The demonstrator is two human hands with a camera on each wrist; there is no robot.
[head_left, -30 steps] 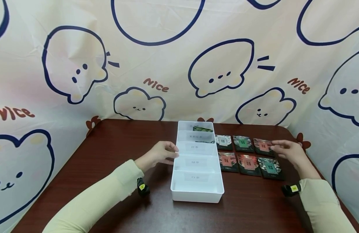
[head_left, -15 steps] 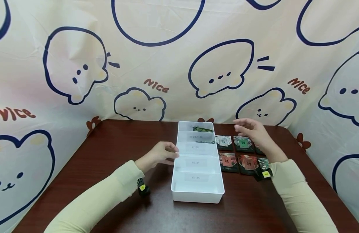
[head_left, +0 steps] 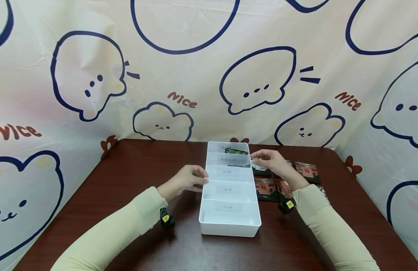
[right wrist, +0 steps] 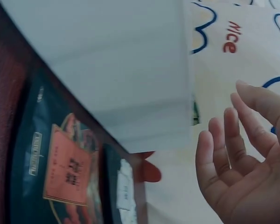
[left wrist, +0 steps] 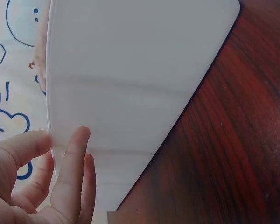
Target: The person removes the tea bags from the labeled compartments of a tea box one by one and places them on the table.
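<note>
A long white divided box (head_left: pixel 229 230) with labelled compartments stands mid-table. Fingertips of my left hand (head_left: pixel 184 180) touch its left rim, and some fingers lie along the outer wall in the left wrist view. My right hand (head_left: pixel 273 162) hovers at the box's right side, over the back row of square tea packets. Its fingers are loosely bent and hold nothing in the right wrist view. A green packet (head_left: pixel 235 151) shows in the farthest compartment; a sliver of another lies in the second. Below the right hand, a white-labelled tea packet (head_left: pixel 260 171) is partly covered.
Right of the box, dark tea packets lie in two rows, including a red-labelled packet (head_left: pixel 266 189) in front and another red-labelled packet (head_left: pixel 307 171) farther right. The right forearm hides some. A cartoon-printed curtain (head_left: pixel 209 75) encloses the brown table (head_left: pixel 144 158) behind and on both sides.
My right hand has moved left from the far-right packet, passing above the back row, to the box's right rim. The left hand and the box have stayed put.
</note>
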